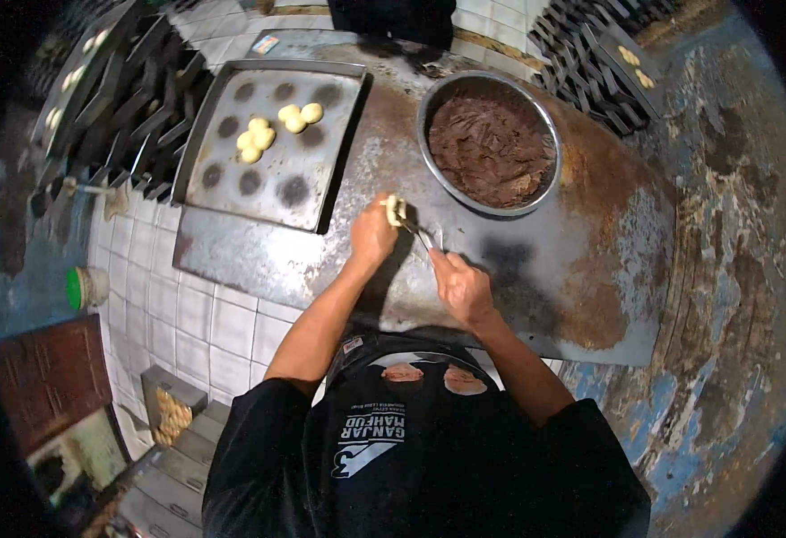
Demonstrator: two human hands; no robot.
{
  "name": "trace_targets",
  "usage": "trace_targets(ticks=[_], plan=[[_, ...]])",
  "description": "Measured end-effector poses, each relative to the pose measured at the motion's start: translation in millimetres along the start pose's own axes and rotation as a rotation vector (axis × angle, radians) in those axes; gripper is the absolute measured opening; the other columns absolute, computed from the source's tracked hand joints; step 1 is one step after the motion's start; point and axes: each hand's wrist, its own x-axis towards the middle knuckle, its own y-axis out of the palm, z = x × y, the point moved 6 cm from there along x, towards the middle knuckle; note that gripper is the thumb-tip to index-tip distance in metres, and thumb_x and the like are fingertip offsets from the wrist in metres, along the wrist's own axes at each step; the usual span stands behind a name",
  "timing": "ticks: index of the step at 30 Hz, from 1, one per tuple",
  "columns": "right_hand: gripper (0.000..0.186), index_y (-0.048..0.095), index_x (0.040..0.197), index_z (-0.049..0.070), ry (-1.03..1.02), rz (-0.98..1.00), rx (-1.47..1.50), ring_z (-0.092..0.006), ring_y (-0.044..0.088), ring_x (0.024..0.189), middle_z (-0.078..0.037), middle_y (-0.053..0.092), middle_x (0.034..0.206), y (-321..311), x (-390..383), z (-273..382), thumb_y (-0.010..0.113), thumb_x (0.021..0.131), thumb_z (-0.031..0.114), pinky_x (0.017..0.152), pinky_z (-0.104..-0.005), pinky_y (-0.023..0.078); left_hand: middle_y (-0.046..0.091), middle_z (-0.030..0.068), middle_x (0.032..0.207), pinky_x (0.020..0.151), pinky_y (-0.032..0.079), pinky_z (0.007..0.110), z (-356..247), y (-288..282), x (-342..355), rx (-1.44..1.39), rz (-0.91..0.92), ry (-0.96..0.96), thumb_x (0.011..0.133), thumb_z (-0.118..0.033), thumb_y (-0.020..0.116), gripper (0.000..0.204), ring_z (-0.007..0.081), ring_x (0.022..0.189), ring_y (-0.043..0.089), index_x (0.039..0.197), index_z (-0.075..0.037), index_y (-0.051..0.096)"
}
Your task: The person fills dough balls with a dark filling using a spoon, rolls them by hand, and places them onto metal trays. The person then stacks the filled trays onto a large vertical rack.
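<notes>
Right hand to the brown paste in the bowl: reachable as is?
Likely yes: the right hand, holding a metal tool, has only bare table before the bowl, and the paste lies uncovered.

The right hand is covering the handle of the thin metal tool, whose tip is showing too small to tell against the pale dough. At far centre, the view's edge is cutting off a black garment; at near left, grey trays.
</notes>
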Motion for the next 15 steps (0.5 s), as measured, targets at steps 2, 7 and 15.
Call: trace_targets(ticks=[2, 7, 15], plan=[[0.024, 0.068, 0.117, 0.005, 0.057, 0.209, 0.084, -0.039, 0.069, 0.067, -0.014, 0.068, 0.09, 18.8, -19.4, -17.4, 0.057, 0.099, 0.016, 0.06, -0.0473, 0.057, 0.069, 0.0146, 0.104, 0.078, 0.055, 0.041, 35.2, -0.6, -22.7, -0.079, -0.055, -0.23, 0.086, -0.005, 0.067, 0.04, 0.0337, 0.092, 0.071, 0.124, -0.007, 0.053], [0.045, 0.058, 0.131, -0.002, 0.456, 0.113, 0.792, -0.0246, 0.068, 0.11, -0.021, 0.068, 0.12, 51.5, -13.1, -43.9, 0.072, 0.091, 0.011, 0.091, -0.0327, 0.054, 0.062, -0.0004, 0.11, 0.089, 0.049, 0.029, -6.9, 9.1, -102.4, -0.816, 0.137, -0.032, 0.081, 0.005, 0.067, 0.054, 0.014, 0.102, 0.06, 0.13, -0.01, 0.051], [0.045, 0.051, 0.137, -0.001, -0.331, 0.144, 0.845, -0.0232, 0.072, 0.092, -0.016, 0.073, 0.107, -22.2, -54.7, 86.6, 0.061, 0.094, 0.005, 0.083, -0.0363, 0.056, 0.063, 0.0006, 0.097, 0.073, 0.051, 0.028, -25.2, -12.7, -211.8, -0.869, -0.008, -0.202, 0.082, -0.014, 0.082, 0.052, 0.0121, 0.084, 0.06, 0.123, -0.006, 0.052]])
